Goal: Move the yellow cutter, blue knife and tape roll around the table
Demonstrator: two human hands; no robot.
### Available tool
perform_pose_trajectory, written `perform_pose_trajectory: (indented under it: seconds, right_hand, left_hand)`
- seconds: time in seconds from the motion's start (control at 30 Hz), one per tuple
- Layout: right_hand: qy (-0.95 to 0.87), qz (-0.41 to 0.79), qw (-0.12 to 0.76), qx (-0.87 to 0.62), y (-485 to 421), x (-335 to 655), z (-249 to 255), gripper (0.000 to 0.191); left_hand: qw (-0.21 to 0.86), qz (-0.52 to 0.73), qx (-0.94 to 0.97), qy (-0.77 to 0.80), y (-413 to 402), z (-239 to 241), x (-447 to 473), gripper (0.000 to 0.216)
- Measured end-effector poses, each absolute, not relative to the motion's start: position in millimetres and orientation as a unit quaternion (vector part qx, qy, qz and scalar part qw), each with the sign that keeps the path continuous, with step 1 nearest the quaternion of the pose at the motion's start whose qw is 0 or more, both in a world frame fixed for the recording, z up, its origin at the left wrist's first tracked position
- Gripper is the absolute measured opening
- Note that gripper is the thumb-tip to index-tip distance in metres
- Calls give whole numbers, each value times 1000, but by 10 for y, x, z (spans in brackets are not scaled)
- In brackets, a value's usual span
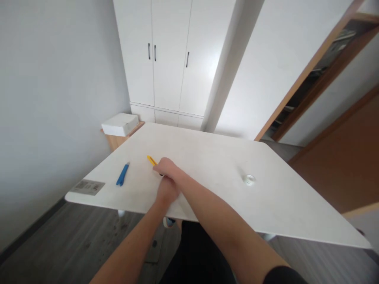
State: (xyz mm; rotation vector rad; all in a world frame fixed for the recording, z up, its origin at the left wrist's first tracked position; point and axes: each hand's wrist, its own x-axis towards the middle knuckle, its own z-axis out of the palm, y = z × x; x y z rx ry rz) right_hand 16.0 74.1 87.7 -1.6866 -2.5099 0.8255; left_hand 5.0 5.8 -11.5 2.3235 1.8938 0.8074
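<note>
My right hand [167, 167] reaches across from the right, closed around a yellow utility knife [151, 159]. The knife's yellow end sticks out past the fingers toward the far left, and a small dark part shows under the hand. Just below, my left hand [167, 191] rests low over the table, touching or almost touching the right wrist. Its fingers are hidden by the right hand and arm, so what it holds, if anything, does not show. A blue-handled tool [122, 175] with a grey tip lies on the table left of both hands.
The white table [204, 157] has a clear roll of tape [249, 180] at its right and a grey printed label [89, 187] on its left front corner. A white box [120, 124] sits on a wooden stand behind left. White cabinets [168, 55] stand at the back.
</note>
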Motion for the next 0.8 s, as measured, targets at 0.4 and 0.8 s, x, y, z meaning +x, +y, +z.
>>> perform_pose_trajectory:
  seconds: [0.4, 0.8]
  right_hand:
    - [-719, 103, -20, -687, 253, 4016, 768, 32]
    - [-684, 85, 25, -724, 70, 4318, 695, 46]
  left_hand:
    - [-12, 249, 755, 607, 49, -24, 77, 37]
    - [-41, 243, 762, 599, 29, -23, 66, 39]
